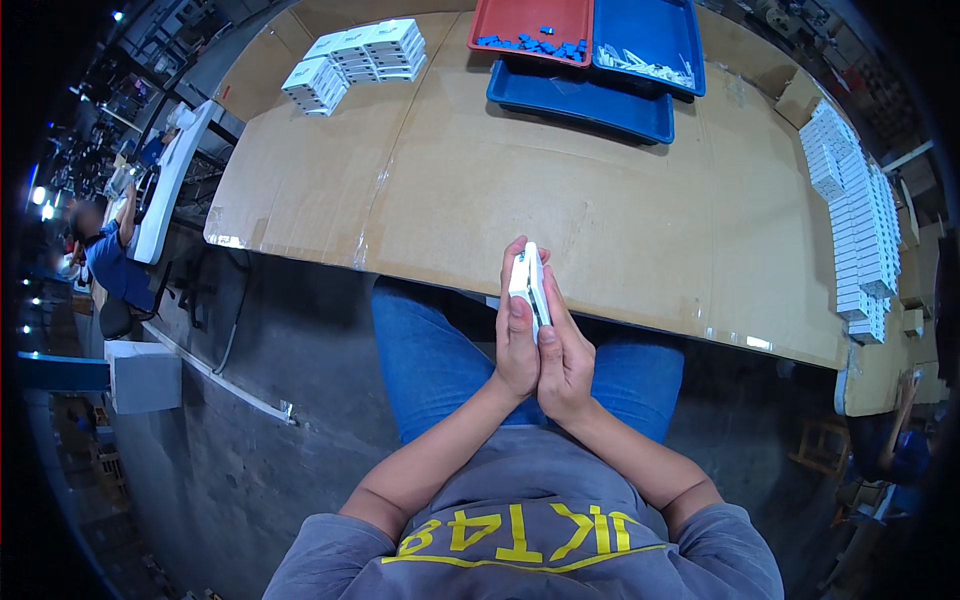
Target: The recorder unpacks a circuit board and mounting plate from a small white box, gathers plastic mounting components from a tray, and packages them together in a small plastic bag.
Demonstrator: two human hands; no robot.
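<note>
Both palms were pressed together around a small white plastic part [530, 285], the left hand [515, 345] and right hand [565, 355] closed flat on its two faces, with only its top edge and one narrow side showing above the fingertips. It was held over the lap, just at the near edge of the cardboard-covered table [600, 200]. It looked light, rigid and smooth, best gripped across its broad faces. Further off lay stacks of white parts [860, 220], a red tray [530, 25] and blue trays [640, 50].
</note>
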